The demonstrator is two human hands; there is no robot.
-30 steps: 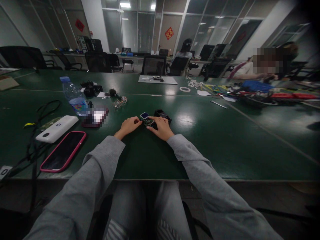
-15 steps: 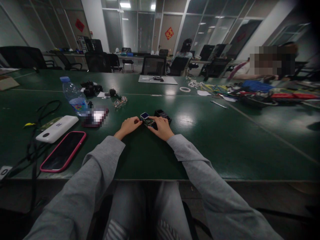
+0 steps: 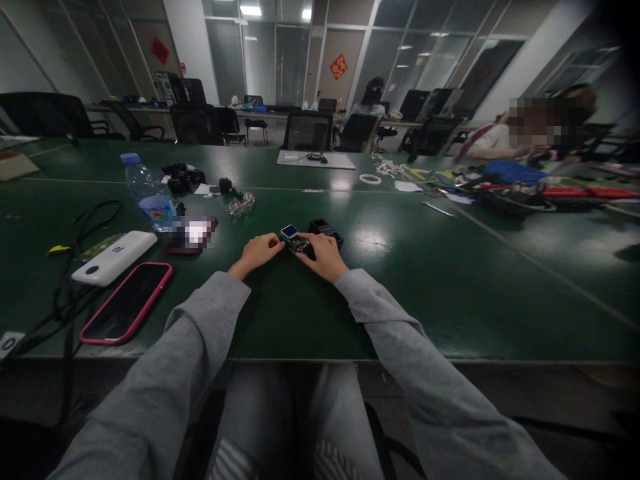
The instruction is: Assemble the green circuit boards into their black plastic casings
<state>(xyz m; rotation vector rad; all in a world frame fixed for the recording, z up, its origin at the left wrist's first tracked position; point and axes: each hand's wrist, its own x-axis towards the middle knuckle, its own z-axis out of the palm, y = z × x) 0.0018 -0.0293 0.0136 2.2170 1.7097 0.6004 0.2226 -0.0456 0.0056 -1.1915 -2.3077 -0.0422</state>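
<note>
A small green circuit board [image 3: 301,244] with a little screen [image 3: 289,231] at its far left corner is on the table between my hands. My right hand [image 3: 324,256] grips the board from the right, thumb on the near side and fingers over the far side. At the board's left edge, the fingertips of my left hand [image 3: 257,255] are pinched together; whatever is between them is too small to make out. Just behind my right fingers stands a black case [image 3: 334,233], partly covered by that hand.
Left of me lie a pink-edged phone [image 3: 127,303], a white power bank [image 3: 116,259], black cables [image 3: 70,287], a plastic bottle [image 3: 149,193] and another phone [image 3: 191,235]. Glasses [image 3: 241,204] lie ahead. A tangle of cables [image 3: 530,183] and a person [image 3: 493,141] are far right.
My hands and the circuit board hold almost the same positions. At the far right, the other person's head has shifted slightly.
</note>
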